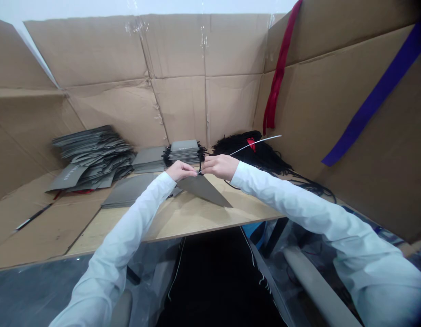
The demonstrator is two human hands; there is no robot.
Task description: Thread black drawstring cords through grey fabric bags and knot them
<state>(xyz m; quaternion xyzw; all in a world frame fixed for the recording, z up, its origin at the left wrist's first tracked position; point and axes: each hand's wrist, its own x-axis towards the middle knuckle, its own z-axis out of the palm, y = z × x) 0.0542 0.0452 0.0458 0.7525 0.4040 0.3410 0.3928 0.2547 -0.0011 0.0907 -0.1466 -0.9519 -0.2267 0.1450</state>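
- Left hand (182, 170) pinched on the top edge of a flat grey paper bag (203, 190), fingers together, bag tilted above the plywood tabletop (183, 222)
- Right hand (219, 166), fingers clamped on a black cord (199, 164) at that edge, thin white rod (256, 143) sticking out past them
- Heap of black cords (249, 152) just behind
- Stacks of grey bags (92, 156) farther left, before cardboard walls (94, 50)

Head-worn view, looking forward and down
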